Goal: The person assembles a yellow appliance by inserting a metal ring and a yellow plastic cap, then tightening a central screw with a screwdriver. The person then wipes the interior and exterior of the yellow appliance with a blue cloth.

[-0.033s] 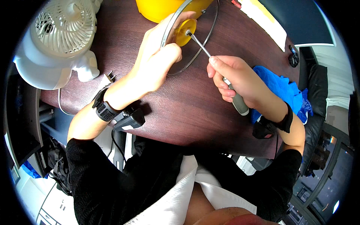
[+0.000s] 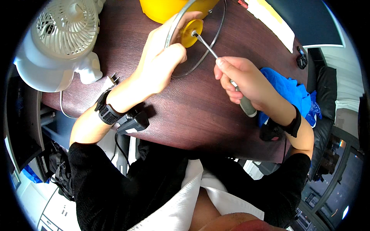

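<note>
Near the table's far side, my left hand [image 2: 162,61] grips a clear glass pot lid [image 2: 207,29] with a metal rim, tilted on edge. A round yellow knob [image 2: 187,38] sits at the lid's middle, close to my left fingers, some of which show through the glass. My right hand [image 2: 239,79] is wrapped round the grey handle of a screwdriver [image 2: 208,47]. Its shaft slants up and left, and the tip meets the small metal centre of the knob. Whether the tip is seated in a screw is too small to tell.
A yellow pot or bowl [image 2: 160,9] stands behind the lid. To the left is a white fan [image 2: 50,73] with its cord, and a plug [image 2: 113,79] lies by my left wrist. A blue cloth [image 2: 285,90] lies beside my right forearm; papers [image 2: 275,25] rest far right.
My right hand and the screwdriver have shifted very slightly right. The lid and knob have tilted a touch; my left hand has barely moved.
</note>
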Available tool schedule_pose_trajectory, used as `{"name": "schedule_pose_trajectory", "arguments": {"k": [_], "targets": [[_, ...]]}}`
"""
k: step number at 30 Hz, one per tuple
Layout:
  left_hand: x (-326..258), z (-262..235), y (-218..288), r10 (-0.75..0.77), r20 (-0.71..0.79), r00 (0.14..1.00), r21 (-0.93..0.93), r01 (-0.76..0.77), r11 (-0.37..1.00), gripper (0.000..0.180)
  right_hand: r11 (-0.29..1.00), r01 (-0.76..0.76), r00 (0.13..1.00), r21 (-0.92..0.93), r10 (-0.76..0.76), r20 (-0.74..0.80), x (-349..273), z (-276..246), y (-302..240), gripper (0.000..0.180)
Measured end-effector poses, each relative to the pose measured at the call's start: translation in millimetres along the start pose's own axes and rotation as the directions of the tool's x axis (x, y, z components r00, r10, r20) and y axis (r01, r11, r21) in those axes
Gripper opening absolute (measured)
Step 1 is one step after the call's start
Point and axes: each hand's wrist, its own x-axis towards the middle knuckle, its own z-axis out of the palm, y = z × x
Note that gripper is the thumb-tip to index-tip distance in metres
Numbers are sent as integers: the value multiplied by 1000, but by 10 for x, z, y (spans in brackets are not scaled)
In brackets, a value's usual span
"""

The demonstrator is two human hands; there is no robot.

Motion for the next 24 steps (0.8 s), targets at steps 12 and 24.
{"name": "schedule_pose_trajectory", "arguments": {"k": [12,24], "targets": [[7,-61,98,-159,148,976,-174,184,967,71,82,132,692,-988,-721,32,-233,-210,-80,26],[21,-54,138,-207,161,965,-142,231,963,71,-13,72,710,-997,-702,60,-227,-182,-114,23]]}}
